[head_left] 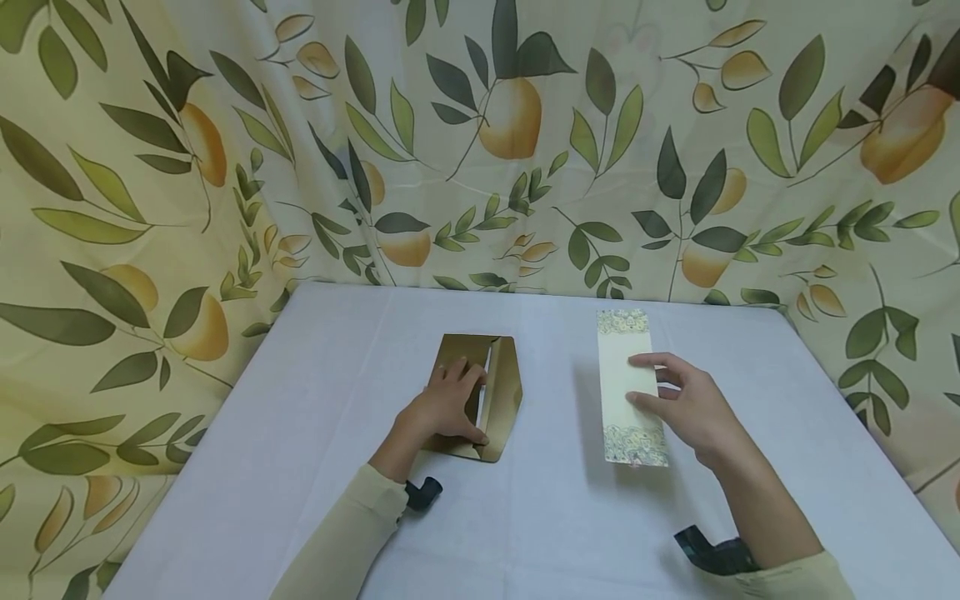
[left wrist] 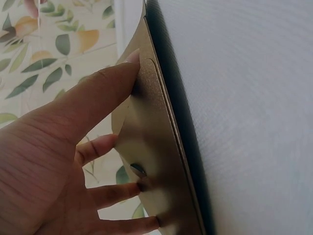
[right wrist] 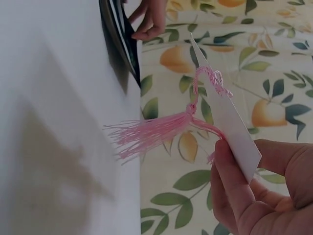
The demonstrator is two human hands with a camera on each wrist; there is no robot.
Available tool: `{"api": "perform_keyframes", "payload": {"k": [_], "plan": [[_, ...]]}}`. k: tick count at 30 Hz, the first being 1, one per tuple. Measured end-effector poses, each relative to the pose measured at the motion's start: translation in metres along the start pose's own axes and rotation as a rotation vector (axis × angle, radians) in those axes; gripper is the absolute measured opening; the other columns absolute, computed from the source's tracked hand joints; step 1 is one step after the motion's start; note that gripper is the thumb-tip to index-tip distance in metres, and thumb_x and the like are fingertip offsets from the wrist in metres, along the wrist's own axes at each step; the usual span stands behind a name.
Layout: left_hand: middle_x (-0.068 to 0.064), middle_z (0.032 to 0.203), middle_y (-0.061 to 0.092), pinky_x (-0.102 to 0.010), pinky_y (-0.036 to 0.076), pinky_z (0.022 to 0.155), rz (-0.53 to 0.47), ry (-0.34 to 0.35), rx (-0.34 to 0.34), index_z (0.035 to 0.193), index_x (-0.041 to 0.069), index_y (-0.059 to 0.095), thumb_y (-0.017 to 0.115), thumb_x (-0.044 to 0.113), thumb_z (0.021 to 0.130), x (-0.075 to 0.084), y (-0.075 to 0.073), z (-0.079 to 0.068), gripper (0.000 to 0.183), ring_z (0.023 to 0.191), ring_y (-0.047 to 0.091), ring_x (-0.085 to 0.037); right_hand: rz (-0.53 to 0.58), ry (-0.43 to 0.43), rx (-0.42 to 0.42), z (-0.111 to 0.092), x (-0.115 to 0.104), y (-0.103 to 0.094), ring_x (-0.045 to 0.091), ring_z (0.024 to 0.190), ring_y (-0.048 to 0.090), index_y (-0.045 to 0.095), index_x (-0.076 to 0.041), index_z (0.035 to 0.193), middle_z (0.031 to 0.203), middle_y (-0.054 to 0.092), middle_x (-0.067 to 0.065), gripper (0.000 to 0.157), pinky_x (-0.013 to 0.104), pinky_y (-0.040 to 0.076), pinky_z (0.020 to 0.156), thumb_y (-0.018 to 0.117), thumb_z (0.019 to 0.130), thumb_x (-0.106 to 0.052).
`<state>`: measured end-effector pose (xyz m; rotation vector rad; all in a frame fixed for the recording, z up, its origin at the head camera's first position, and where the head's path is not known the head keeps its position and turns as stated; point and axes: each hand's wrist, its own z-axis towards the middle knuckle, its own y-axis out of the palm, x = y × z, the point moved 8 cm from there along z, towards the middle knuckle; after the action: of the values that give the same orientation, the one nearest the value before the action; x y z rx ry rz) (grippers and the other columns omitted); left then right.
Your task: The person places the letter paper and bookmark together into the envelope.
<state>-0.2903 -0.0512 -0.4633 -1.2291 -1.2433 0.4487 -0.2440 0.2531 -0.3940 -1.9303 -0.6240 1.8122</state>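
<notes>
A gold envelope point(head_left: 508, 392) lies on the white-covered table, its pointed flap facing right and a pale strip showing along its opening. My left hand point(head_left: 448, 404) rests on it with fingers spread; in the left wrist view the thumb point(left wrist: 105, 93) and fingertips touch its surface. To the right, my right hand point(head_left: 697, 408) pinches a cream bookmark point(head_left: 618, 383) by its right edge, thumb on one side. Patterned bands cover both ends of the bookmark, which is held above the table. A pink tassel point(right wrist: 156, 129) hangs from it on a twisted cord in the right wrist view.
The table point(head_left: 300, 517) has a white cloth over it. Curtains point(head_left: 465, 208) printed with leaves and orange fruit stand behind it and along its sides. Black straps point(head_left: 716, 554) are on both wrists.
</notes>
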Motion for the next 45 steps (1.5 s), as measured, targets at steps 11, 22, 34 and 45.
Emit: {"api": "perform_keyframes", "payload": {"k": [11, 22, 34, 45], "plan": [[-0.024, 0.164, 0.023, -0.069, 0.035, 0.106, -0.004, -0.024, 0.002, 0.142, 0.019, 0.044, 0.095, 0.04, 0.074, -0.007, 0.001, 0.001, 0.087, 0.146, 0.019, -0.059, 0.048, -0.021, -0.003, 0.014, -0.023, 0.02, 0.05, 0.123, 0.056, 0.055, -0.006, 0.145, 0.141, 0.048, 0.03, 0.056, 0.053, 0.049, 0.096, 0.077, 0.093, -0.008], [-0.024, 0.164, 0.023, -0.068, 0.035, 0.108, 0.0, -0.013, -0.015, 0.141, 0.019, 0.044, 0.094, 0.038, 0.076, -0.002, -0.001, 0.002, 0.084, 0.146, 0.02, -0.058, 0.092, -0.082, -0.029, 0.025, -0.048, 0.052, 0.043, 0.111, 0.064, 0.06, -0.006, 0.14, 0.132, 0.055, 0.027, 0.051, 0.037, 0.054, 0.08, 0.076, 0.092, -0.004], [-0.026, 0.162, 0.026, -0.069, 0.038, 0.105, 0.002, -0.016, 0.008, 0.138, 0.018, 0.046, 0.095, 0.037, 0.074, 0.0, -0.001, 0.001, 0.083, 0.144, 0.023, -0.06, 0.121, -0.079, -0.063, 0.04, -0.059, 0.091, 0.036, 0.103, 0.063, 0.062, -0.009, 0.138, 0.131, 0.055, 0.023, 0.05, 0.035, 0.053, 0.077, 0.078, 0.091, -0.004], [-0.027, 0.163, 0.024, -0.067, 0.033, 0.11, -0.002, -0.005, -0.014, 0.137, 0.018, 0.042, 0.094, 0.033, 0.075, -0.002, -0.002, 0.001, 0.082, 0.145, 0.022, -0.058, 0.184, -0.033, -0.031, 0.059, -0.053, 0.132, 0.033, 0.104, 0.063, 0.062, -0.011, 0.136, 0.122, 0.06, 0.019, 0.048, 0.032, 0.053, 0.075, 0.078, 0.091, -0.003]]}}
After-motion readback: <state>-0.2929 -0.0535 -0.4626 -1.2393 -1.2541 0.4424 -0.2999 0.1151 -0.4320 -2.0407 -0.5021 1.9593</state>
